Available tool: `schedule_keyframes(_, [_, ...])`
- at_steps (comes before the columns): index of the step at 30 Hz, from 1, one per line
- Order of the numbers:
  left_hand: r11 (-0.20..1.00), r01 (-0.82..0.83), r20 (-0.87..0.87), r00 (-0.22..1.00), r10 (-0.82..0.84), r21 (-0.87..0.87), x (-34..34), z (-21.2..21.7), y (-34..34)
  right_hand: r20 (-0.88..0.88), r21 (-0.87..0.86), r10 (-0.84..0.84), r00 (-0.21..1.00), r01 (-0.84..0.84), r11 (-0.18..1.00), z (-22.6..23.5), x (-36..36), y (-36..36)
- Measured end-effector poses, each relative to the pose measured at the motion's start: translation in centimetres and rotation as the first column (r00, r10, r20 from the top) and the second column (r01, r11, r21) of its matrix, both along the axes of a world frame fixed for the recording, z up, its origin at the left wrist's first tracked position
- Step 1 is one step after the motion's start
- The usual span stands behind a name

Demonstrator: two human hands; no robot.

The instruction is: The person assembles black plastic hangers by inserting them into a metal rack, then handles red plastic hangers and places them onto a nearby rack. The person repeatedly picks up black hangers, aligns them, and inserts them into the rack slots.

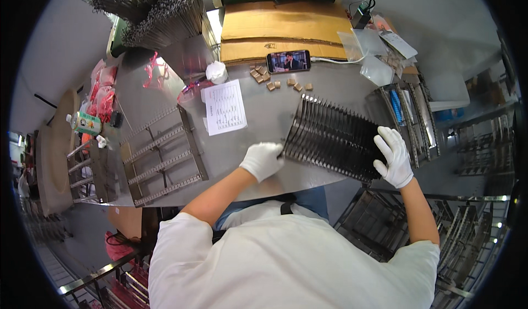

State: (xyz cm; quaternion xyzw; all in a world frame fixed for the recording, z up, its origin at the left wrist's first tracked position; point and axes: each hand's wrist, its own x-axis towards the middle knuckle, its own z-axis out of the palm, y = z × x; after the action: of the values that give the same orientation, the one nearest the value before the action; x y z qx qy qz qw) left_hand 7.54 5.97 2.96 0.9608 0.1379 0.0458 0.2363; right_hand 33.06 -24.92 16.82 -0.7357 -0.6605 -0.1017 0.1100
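A metal rack filled with a row of thin dark plates (335, 136) lies at a slant on the steel table in front of me. My left hand (264, 160), in a white glove, is closed at the rack's near left corner. At the opposite end, my right hand (394, 156), also gloved, grips the rack with its thumb and fingers spread along that edge. The fingertips of both hands are partly hidden by the rack. Left of my left hand rests a bare slotted metal frame (162, 155).
Beyond the rack are small brown blocks (258, 75), a phone (289, 61) showing a video, and cardboard (280, 28). A printed sheet (225, 106) lies left of centre. Bundled thin rods (165, 23) stand far left; another frame (410, 122) sits right. A bottle (87, 122) stands left.
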Motion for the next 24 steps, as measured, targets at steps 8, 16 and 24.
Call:
schedule_keyframes(8, [0.837, -0.545, 0.705, 0.614, 0.356, 0.052, 3.2, 21.2, 21.3, -0.09, -0.073, 0.309, 0.947, -0.315, 0.946, 1.1, 0.1, 13.2])
schedule_keyframes(16, [0.577, -0.675, 0.371, 0.736, 0.566, 0.46, 1.5, 25.5, 38.5, -0.131, -0.144, 0.365, 0.922, -0.382, 0.913, -3.9, 0.0, 18.7])
schedule_keyframes(24, [0.536, -0.471, 0.098, 0.807, 0.582, 0.701, 2.7, 28.7, 38.5, -0.137, -0.118, 0.362, 0.922, -0.378, 0.918, -3.7, 0.0, 18.7])
